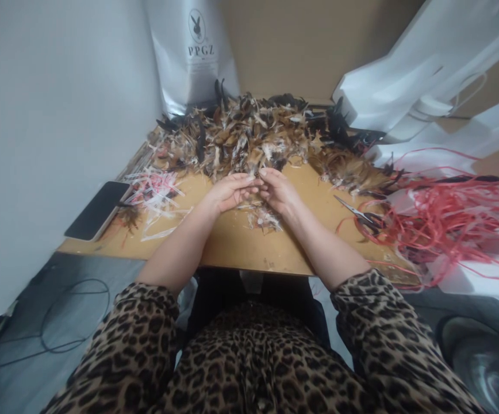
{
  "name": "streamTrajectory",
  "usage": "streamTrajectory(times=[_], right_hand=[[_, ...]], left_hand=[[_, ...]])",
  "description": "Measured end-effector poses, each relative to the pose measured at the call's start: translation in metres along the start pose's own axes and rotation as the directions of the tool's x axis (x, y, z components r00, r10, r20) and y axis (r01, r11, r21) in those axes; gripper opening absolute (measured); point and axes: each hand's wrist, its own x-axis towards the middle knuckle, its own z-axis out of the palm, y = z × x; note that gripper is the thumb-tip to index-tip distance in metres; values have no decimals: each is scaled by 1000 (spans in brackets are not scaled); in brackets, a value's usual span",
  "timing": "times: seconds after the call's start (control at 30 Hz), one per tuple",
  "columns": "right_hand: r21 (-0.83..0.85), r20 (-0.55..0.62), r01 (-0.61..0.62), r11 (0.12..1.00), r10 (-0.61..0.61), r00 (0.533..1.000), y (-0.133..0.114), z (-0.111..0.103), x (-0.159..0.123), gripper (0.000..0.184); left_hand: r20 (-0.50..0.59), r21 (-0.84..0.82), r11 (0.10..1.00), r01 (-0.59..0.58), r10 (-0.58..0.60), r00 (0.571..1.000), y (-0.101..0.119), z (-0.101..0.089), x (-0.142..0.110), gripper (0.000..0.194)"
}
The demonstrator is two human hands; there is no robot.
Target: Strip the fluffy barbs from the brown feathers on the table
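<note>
Feather pile (249, 129), brown and black with pale fluff, taken as our landmark; it lies heaped along the far side of the tan tabletop (275, 250). We see the left hand (235, 192) and right hand (279, 192) at the pile's near edge, fingertips almost meeting. Both are drawn into a pinch, thumbs against fingers, on what looks like a small feather piece (253, 173); its outline blurs into the pile, and we cannot tell how the two grips share it. Just nearer to us than the pile, below the hands: a small heap of pale and reddish scraps (264, 218). At the pile's left front, pink and white strips (157, 187); farther out that way, a dark-screened phone (98, 211), with a small feather tuft (129, 217) beside it. Right of the pile, we note a brown feather bunch (353, 169), then scissors (359, 214) nearer to us and a tangle of red string (456, 221) farther right. Behind the pile, left of its middle, stands a silvery bag (193, 63) lettered PPGZ.
</note>
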Motion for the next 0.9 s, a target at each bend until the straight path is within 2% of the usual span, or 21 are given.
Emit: streamTrajectory(times=[0.2,0.4,0.47,0.57,0.7,0.77,0.9], right_hand=[[5,13,11,1000,-11,1000,4,-2,0,40],[-27,31,50,998,-50,998,3,0,-3,42],[-90,18,81,993,-80,997,2,-1,-4,42],[-270,19,121,955,-121,993,-3,-4,-8,42],[-451,32,113,885,-110,993,-12,-13,-11,50],[-436,30,117,892,-116,993,-15,-15,-12,45],[-304,43,104,947,-95,995,-16,-14,-12,36]], left_hand=[[51,15,999,29,-29,998,-1,0,-1,6],[21,-14,1000,25,-25,999,1,1,-1,12],[-12,-17,1000,13,-13,1000,3,0,-1,11],[-48,-45,998,-31,29,998,8,0,-3,12],[-53,-74,996,-51,47,997,11,-1,-4,12],[-41,-75,997,-36,33,999,10,-2,-4,13],[32,-70,998,-5,7,999,5,-1,-3,12]])
